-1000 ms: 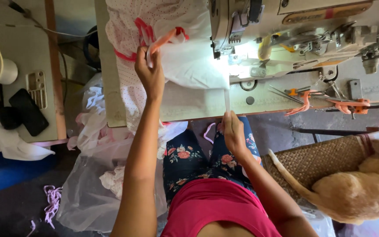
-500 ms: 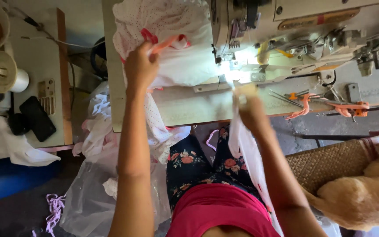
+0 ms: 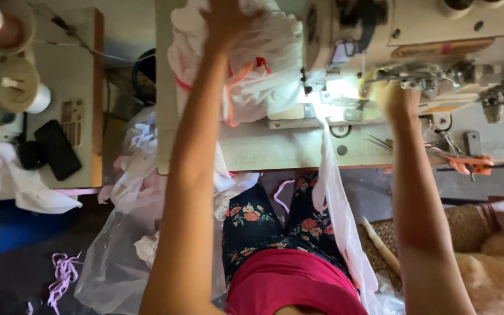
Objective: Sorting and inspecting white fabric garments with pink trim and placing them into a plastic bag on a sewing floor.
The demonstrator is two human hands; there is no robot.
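Observation:
My left hand (image 3: pixel 224 22) reaches far up the sewing table (image 3: pixel 275 153) and grips a bunched white garment with orange trim (image 3: pixel 261 81); its fingertips are cut off by the frame's top edge. My right hand (image 3: pixel 396 98) is at the sewing machine (image 3: pixel 438 35), just right of the brightly lit needle area, and its fingers are lost in the glare. A long white strip of cloth (image 3: pixel 336 198) hangs from the needle area down over my floral trousers (image 3: pixel 263 227). Whether my right hand holds that strip cannot be made out.
Orange-handled scissors (image 3: pixel 468 163) lie on the table's right. A side table (image 3: pixel 77 76) carries thread cones (image 3: pixel 16 87) and a black phone (image 3: pixel 56 149). A plastic bag of white cloth (image 3: pixel 118 262), purple scraps (image 3: pixel 62 274), a woven basket (image 3: pixel 468 230) and a tan furry animal (image 3: pixel 497 274) are below.
Both arms have stretched farther up. My left hand pushed the white garment deeper onto the table. My right hand lifted the white strip from my lap up to the machine's needle area.

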